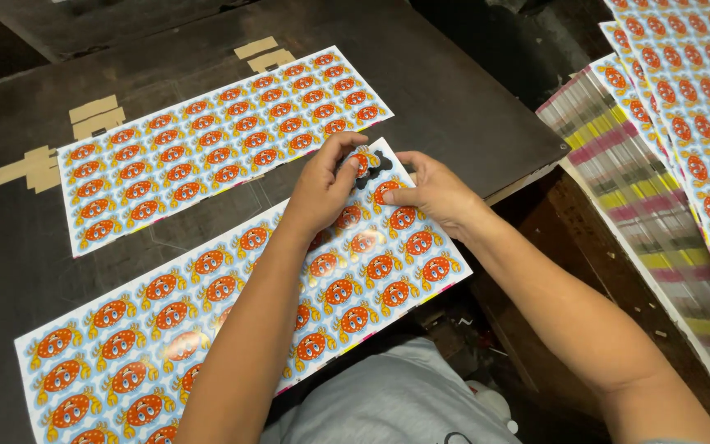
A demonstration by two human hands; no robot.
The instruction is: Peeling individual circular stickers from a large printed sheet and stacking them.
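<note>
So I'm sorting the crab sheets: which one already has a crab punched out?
The near sheet under both hands; a dark crab-shaped hole shows at its far corner.

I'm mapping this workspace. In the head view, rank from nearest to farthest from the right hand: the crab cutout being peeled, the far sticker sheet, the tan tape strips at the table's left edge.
1. Crab cutout: at the fingertips of the right hand.
2. Far sticker sheet: beyond the hands, up and left.
3. Tan tape strips: far left edge of the dark table.
</note>
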